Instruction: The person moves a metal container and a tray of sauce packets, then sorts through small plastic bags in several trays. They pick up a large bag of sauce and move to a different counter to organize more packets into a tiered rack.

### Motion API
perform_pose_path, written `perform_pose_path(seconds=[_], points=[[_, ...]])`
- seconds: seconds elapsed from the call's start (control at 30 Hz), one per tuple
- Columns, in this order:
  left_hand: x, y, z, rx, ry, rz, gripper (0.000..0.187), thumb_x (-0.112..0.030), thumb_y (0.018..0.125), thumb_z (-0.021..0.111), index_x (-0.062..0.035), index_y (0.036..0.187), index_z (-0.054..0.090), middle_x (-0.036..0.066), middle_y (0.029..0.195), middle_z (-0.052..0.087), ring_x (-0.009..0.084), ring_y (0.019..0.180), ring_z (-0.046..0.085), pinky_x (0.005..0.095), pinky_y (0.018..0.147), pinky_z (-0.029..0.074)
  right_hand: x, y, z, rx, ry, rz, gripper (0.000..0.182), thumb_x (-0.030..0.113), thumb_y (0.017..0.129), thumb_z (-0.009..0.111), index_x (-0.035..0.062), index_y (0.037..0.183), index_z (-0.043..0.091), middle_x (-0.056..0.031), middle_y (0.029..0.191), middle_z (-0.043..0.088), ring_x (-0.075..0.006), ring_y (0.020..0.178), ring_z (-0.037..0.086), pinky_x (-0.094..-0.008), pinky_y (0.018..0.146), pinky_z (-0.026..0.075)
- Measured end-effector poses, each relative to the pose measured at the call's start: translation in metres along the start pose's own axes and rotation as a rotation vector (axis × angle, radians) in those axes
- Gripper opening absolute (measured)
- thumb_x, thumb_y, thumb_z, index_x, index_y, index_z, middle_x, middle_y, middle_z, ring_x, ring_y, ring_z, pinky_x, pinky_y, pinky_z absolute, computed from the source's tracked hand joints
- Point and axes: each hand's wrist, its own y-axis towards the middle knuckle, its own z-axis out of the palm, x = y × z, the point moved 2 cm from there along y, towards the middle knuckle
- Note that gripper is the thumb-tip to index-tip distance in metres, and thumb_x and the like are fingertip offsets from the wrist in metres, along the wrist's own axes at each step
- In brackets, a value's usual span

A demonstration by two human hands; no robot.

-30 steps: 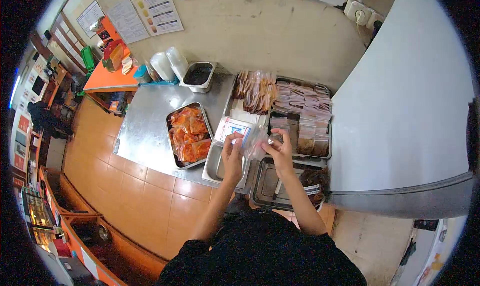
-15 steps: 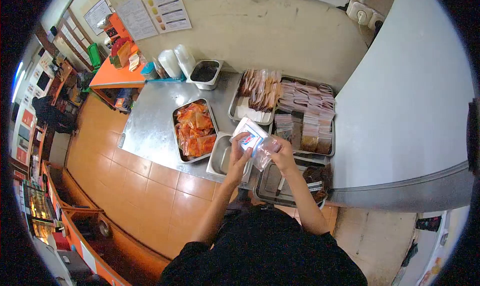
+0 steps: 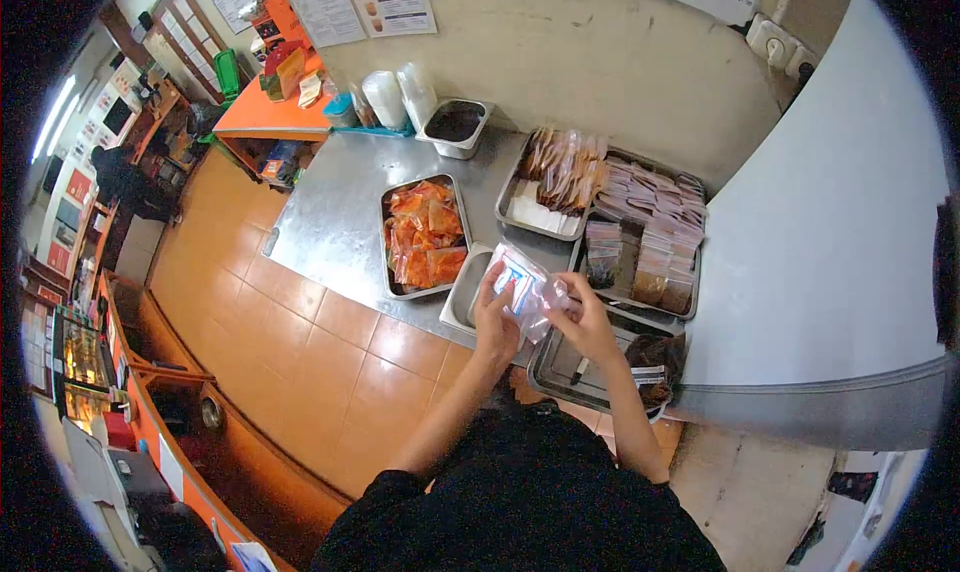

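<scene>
Both my hands hold a clear plastic packet (image 3: 526, 284) with a blue and white label over the front of the steel table. My left hand (image 3: 494, 317) is closed on its left side, my right hand (image 3: 585, 322) pinches its right edge. Just behind my left hand sits a steel pan (image 3: 466, 290) on the table. A tray of orange-red bagged food (image 3: 424, 234) lies left of it. Beyond my right hand, a tray (image 3: 541, 222) holds brown bagged packets (image 3: 568, 169), beside a tray of stacked pale packets (image 3: 655, 202).
Below my right hand is a steel tray (image 3: 556, 367) with a dark bag (image 3: 655, 357) at its right end. A steel container of dark contents (image 3: 456, 124) stands near the wall. At far left is a person (image 3: 130, 184) in dark clothing.
The view has shifted, so the table and trays appear further right and higher. The packet stays in both hands, and my right hand now grips it higher along its right edge.
</scene>
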Motion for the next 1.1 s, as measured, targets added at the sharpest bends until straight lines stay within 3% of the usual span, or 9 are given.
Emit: perform_pose_path(seconds=[0.07, 0.13, 0.33, 0.5, 0.57, 0.7, 0.87, 1.0, 1.1], points=[[0.000, -0.003, -0.001, 0.004, -0.032, -0.023, 0.042, -0.003, 0.089, 0.053, -0.0041, 0.130, 0.042, 0.007, 0.118, 0.050, 0.0170, 0.102, 0.054, 0.0302, 0.086, 0.048, -0.005, -0.002, -0.002, 0.057, 0.175, 0.041, 0.021, 0.011, 0.074, 0.070, 0.0009, 0.088, 0.059, -0.0080, 0.070, 0.061, -0.0176, 0.059, 0.059, -0.0285, 0.056, 0.045], [-0.001, -0.012, 0.006, -0.009, -0.001, -0.009, 0.042, -0.004, 0.090, 0.053, -0.0041, 0.130, 0.041, 0.007, 0.116, 0.049, 0.0164, 0.103, 0.054, 0.0303, 0.086, 0.047, -0.022, -0.002, -0.005, 0.076, -0.217, 0.039, 0.016, 0.005, 0.074, 0.067, -0.0013, 0.083, 0.056, -0.0082, 0.073, 0.057, -0.0093, 0.069, 0.053, -0.0261, 0.061, 0.044], [0.001, -0.022, 0.003, -0.033, 0.050, -0.046, 0.041, -0.008, 0.088, 0.057, -0.0111, 0.127, 0.043, 0.006, 0.115, 0.049, 0.0141, 0.099, 0.054, 0.0288, 0.079, 0.047, -0.031, 0.005, 0.016, -0.110, -0.522, -0.071, 0.016, 0.009, 0.068, 0.068, -0.0015, 0.069, 0.056, -0.0158, 0.058, 0.049, -0.0133, 0.054, 0.050, -0.0308, 0.052, 0.040], [-0.011, -0.020, -0.013, -0.081, 0.070, 0.036, 0.046, -0.008, 0.086, 0.059, -0.0141, 0.128, 0.042, 0.003, 0.111, 0.051, 0.0083, 0.086, 0.051, 0.0224, 0.061, 0.044, -0.024, -0.001, 0.020, 0.150, -0.264, -0.021, 0.033, 0.011, 0.074, 0.072, 0.0034, 0.101, 0.055, -0.0044, 0.074, 0.060, -0.0074, 0.067, 0.054, -0.0255, 0.058, 0.045], [-0.016, -0.023, -0.024, -0.095, 0.159, -0.014, 0.045, -0.005, 0.086, 0.058, -0.0130, 0.128, 0.042, 0.005, 0.111, 0.051, 0.0133, 0.094, 0.055, 0.0277, 0.072, 0.048, -0.046, -0.003, 0.023, 0.096, -0.398, -0.051, 0.038, 0.008, 0.072, 0.073, 0.0042, 0.104, 0.054, -0.0042, 0.077, 0.061, -0.0095, 0.067, 0.057, -0.0262, 0.060, 0.047], [-0.009, -0.017, -0.025, -0.072, 0.122, 0.038, 0.043, -0.005, 0.085, 0.061, -0.0128, 0.124, 0.044, 0.003, 0.108, 0.051, 0.0108, 0.088, 0.054, 0.0225, 0.063, 0.045, -0.065, 0.018, 0.052, -0.085, -0.397, -0.137, 0.009, 0.001, 0.067, 0.059, -0.0003, 0.068, 0.051, -0.0075, 0.056, 0.045, -0.0131, 0.054, 0.044, -0.0302, 0.050, 0.037], [-0.024, -0.002, -0.036, -0.081, 0.142, 0.026, 0.037, -0.006, 0.085, 0.062, -0.0125, 0.119, 0.048, 0.001, 0.104, 0.053, 0.0079, 0.073, 0.054, 0.0177, 0.051, 0.040, -0.053, 0.034, 0.064, 0.116, -0.467, -0.109, 0.014, 0.002, 0.064, 0.062, -0.0019, 0.070, 0.050, -0.0120, 0.059, 0.044, -0.0160, 0.057, 0.048, -0.0326, 0.053, 0.040], [-0.031, 0.014, -0.050, -0.211, 0.012, 0.073, 0.035, -0.006, 0.085, 0.063, -0.0122, 0.117, 0.051, 0.001, 0.103, 0.053, 0.0081, 0.069, 0.054, 0.0162, 0.049, 0.038, -0.039, 0.036, 0.066, 0.194, -0.089, -0.084, 0.013, 0.003, 0.067, 0.061, 0.0002, 0.076, 0.052, -0.0143, 0.063, 0.050, -0.0244, 0.057, 0.051, -0.0355, 0.056, 0.042], [-0.035, 0.005, -0.044, -0.126, 0.117, -0.026, 0.035, -0.004, 0.085, 0.062, -0.0099, 0.118, 0.050, 0.001, 0.105, 0.053, 0.0094, 0.082, 0.056, 0.0192, 0.055, 0.044, -0.050, 0.040, 0.072, 0.094, -0.398, -0.136, 0.011, 0.002, 0.071, 0.059, 0.0019, 0.078, 0.052, -0.0142, 0.062, 0.051, -0.0269, 0.056, 0.052, -0.0360, 0.056, 0.043]])
